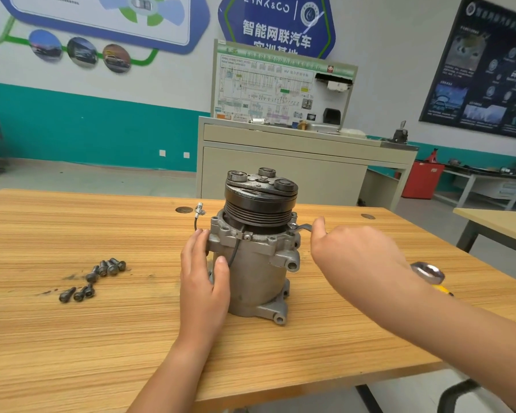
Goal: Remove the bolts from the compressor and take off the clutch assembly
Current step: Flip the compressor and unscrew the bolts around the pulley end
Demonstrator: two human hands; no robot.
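With loose bolts (102, 269) already lying toward the worktop's (72, 368) left edge, the left hand (203, 275) steadies the compressor (256, 281) with straight, together fingers while the right hand (358, 254) grips a wrench (303, 227) on a flange bolt (likely needing another loosening turn).

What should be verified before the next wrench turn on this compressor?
1. Compressor upright on table: ok.
2. Left hand braces it: ok.
3. Right hand holds wrench: ok.
4. Wrench end seated squarely: cannot tell.
5. Removed bolts lie apart, left of compressor: ok.
6. Clutch assembly on top, not yet off: ok.
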